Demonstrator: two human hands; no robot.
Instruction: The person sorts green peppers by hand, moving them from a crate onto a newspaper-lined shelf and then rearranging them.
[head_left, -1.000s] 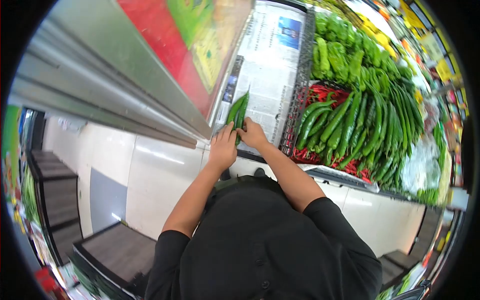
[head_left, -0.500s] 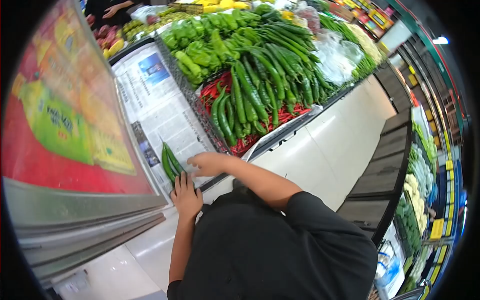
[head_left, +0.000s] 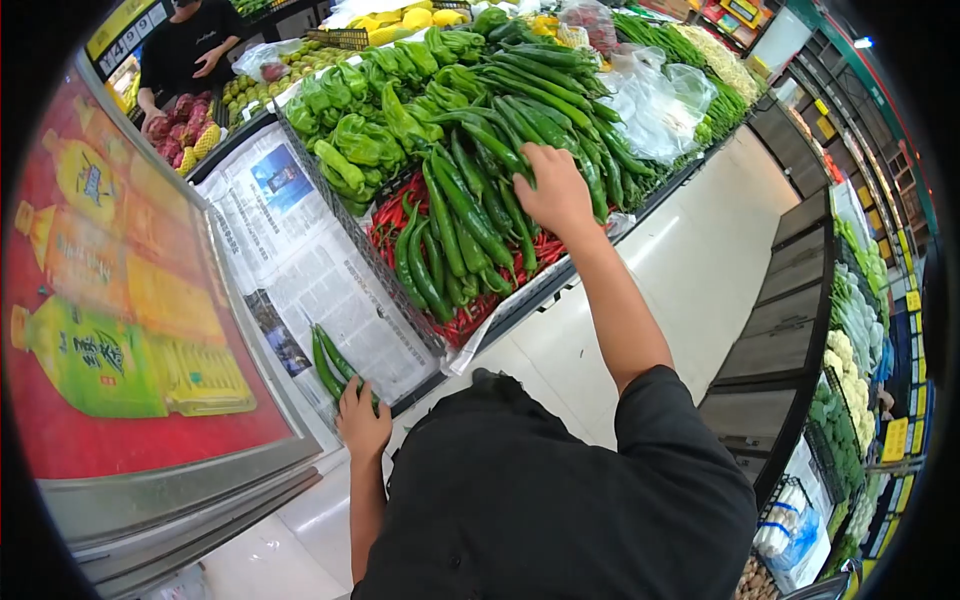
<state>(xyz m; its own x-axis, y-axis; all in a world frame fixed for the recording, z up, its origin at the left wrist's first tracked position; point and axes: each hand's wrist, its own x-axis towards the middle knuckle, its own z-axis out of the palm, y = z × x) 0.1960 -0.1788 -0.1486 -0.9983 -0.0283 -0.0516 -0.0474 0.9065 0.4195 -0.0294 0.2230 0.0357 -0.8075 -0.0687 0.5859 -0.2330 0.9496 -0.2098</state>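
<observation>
My left hand [head_left: 362, 418] rests on the stalk ends of two long green peppers [head_left: 328, 362] that lie on a newspaper sheet [head_left: 300, 260] lining a display bin. My right hand [head_left: 553, 190] reaches out over the heap of long green peppers [head_left: 480, 205] in the neighbouring bin; its fingers curl onto peppers in the pile. Whether they grip one is hidden by the back of the hand. Red chillies [head_left: 400, 215] lie under the green ones.
A wire divider [head_left: 365, 245] separates the two bins. Crinkled green peppers [head_left: 350, 140] and plastic bags [head_left: 655, 100] lie farther along. Another person in black [head_left: 190, 45] stands at the far fruit. A red poster board [head_left: 100, 300] rises at the left; shelves of vegetables [head_left: 845, 340] line the right aisle.
My right hand has left the two peppers on the newspaper and moved right to the pepper heap. My left hand stays on the two peppers. The camera has turned right.
</observation>
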